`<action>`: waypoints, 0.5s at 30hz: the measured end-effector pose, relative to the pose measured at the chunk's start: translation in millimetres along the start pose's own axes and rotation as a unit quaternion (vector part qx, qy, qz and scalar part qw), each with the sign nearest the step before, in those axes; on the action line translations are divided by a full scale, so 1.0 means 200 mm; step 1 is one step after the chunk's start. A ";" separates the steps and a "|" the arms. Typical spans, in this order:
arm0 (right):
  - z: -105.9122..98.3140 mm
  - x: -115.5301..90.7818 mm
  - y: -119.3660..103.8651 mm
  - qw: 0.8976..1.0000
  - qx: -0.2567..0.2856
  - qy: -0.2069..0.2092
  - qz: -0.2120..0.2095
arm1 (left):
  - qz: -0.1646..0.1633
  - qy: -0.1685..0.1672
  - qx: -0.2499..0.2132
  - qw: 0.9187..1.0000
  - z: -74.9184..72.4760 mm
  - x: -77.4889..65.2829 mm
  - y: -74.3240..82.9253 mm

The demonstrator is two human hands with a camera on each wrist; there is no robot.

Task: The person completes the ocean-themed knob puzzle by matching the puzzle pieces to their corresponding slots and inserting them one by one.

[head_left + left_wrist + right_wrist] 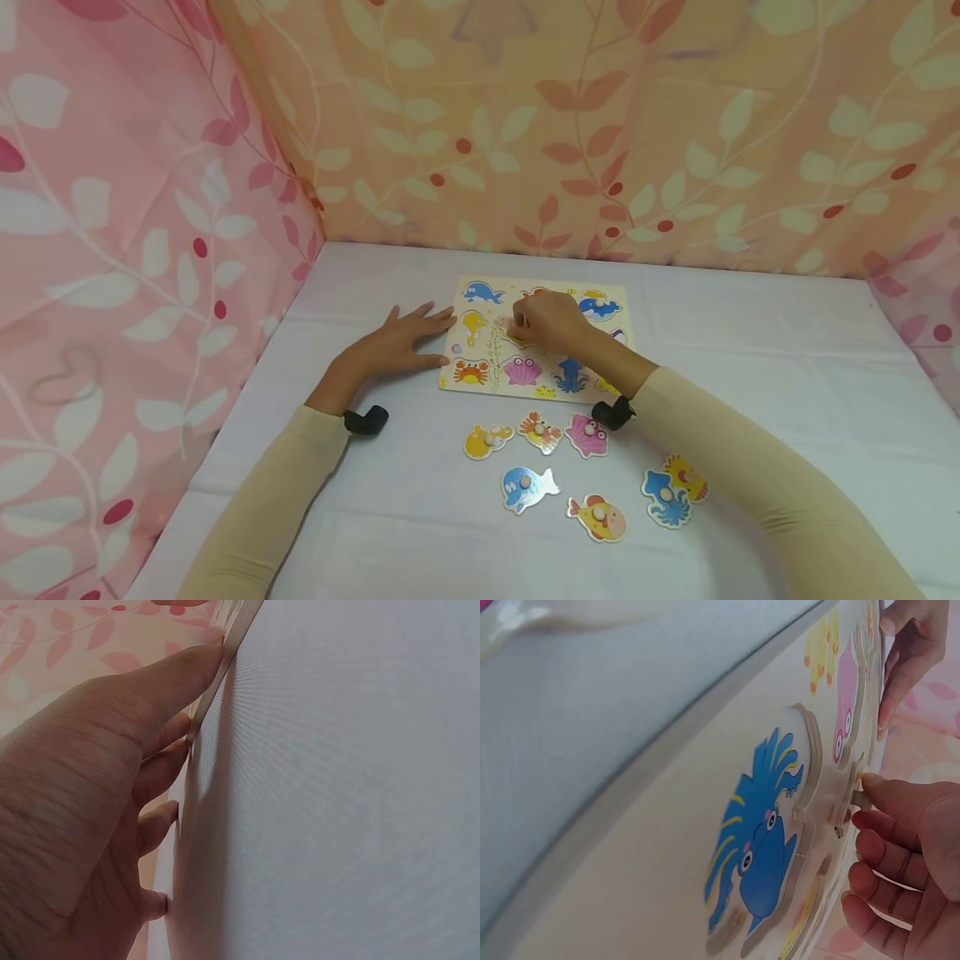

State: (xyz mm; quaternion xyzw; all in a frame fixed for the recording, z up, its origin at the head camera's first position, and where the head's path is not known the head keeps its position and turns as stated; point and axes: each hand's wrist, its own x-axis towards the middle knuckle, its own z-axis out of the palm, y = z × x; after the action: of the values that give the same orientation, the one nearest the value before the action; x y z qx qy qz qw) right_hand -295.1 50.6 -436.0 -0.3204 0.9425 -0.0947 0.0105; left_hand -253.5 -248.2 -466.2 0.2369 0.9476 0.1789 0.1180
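A wooden peg puzzle board [517,391] with sea animal pictures lies on the white cloth. At its left edge my left hand [393,343] rests with spread fingers, thumb and fingertips touching the board's side. Over the middle of the board, my right hand [551,323] pinches a small puzzle piece [846,806] by its knob between thumb and finger. The piece sits low at the board's surface, its picture mostly hidden by the hand. Nearby on the board show a blue squid picture [761,862], a pink shell picture [522,371] and a whale piece [600,308] with a knob.
In front of the board lie loose knobbed pieces: a yellow seahorse [486,442], crab [540,432], pink shell [587,435], blue whale [528,488] and fish [598,518]. A blue squid [666,500] overlaps a yellow piece [686,477] beside the right forearm. Patterned curtains [480,125] stand behind.
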 end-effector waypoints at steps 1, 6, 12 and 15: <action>0.00 0.00 0.00 1.000 0.001 0.000 0.000 | 0.000 -0.001 -0.001 1.000 0.00 0.00 0.00; 0.00 0.00 0.00 1.000 0.015 -0.007 0.010 | 0.003 0.000 -0.002 1.000 -0.01 0.00 0.00; 0.00 0.00 -0.01 0.999 0.026 -0.015 0.024 | 0.004 0.001 0.003 1.000 0.00 0.01 -0.02; 0.00 -0.01 -0.01 0.999 0.022 -0.017 0.028 | 0.004 -0.001 0.003 1.000 0.00 0.01 -0.02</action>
State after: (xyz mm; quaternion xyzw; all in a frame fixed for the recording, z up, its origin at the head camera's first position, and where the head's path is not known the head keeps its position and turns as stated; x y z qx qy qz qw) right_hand -291.8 49.8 -434.8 -0.2952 0.9485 -0.1093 0.0364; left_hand -256.8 -249.6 -468.8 0.2416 0.9469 0.1768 0.1172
